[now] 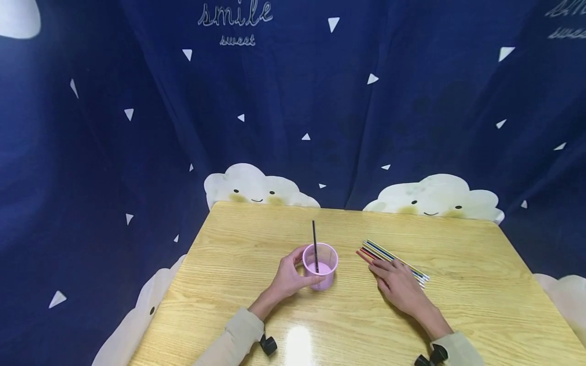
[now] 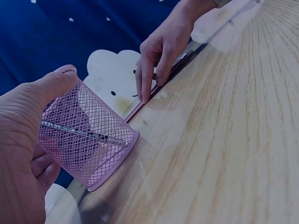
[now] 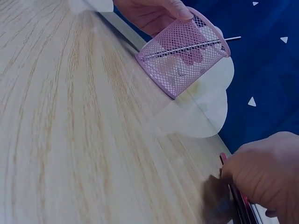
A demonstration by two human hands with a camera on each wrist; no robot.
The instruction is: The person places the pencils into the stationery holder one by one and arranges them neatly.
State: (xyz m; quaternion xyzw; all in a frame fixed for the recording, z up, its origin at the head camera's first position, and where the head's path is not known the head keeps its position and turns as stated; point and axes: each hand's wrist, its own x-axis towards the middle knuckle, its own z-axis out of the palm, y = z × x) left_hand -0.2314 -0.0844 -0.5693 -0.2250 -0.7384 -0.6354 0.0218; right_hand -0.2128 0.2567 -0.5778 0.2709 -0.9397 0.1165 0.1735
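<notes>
My left hand grips a pink mesh pencil cup around its side, thumb near the rim. One dark pencil leans inside the cup and sticks out above the rim. To the right, several pencils lie side by side on the table. Over their near side, my right hand pinches a red pencil near its left end, fingertips down at the tabletop. The left wrist view shows the right thumb and fingers around that pencil; the palm hides part of the bundle.
The light wooden table ends at a dark blue curtain printed with white triangles and clouds. Black wrist cameras sit on both forearms by beige sleeves. Glare brightens the table's front.
</notes>
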